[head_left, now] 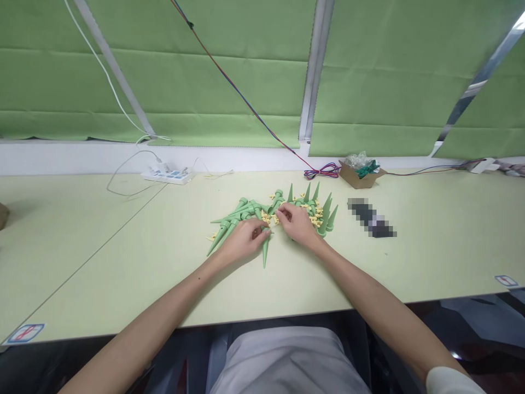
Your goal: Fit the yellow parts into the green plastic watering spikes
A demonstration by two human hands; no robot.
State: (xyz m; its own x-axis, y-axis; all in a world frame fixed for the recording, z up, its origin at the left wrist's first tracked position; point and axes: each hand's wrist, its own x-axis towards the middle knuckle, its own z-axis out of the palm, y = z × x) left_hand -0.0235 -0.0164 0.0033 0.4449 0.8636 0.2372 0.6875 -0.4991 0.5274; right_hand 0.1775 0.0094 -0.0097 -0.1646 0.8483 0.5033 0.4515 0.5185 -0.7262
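Both hands are over a pile of green plastic spikes (223,236) and small yellow plastic pieces (315,220) on the table. My left hand (246,238) is closed at the near left of the pile, its thumb and fingers around the top of a green plastic spike (265,254) whose tip points toward me. Just to the right, my right hand (296,223) is pinched, with yellow bits beside its fingertips. What it holds, if anything, is too small to tell. More green spikes (327,214) lie beyond my right hand, points away from me.
A small cardboard box (356,178) with clear plastic and green stuff stands at the back. Left of it lies a coiled red-and-blue cable (322,172). A white power strip (166,175) sits at the back left. A blurred dark object (371,218) lies right of the pile.
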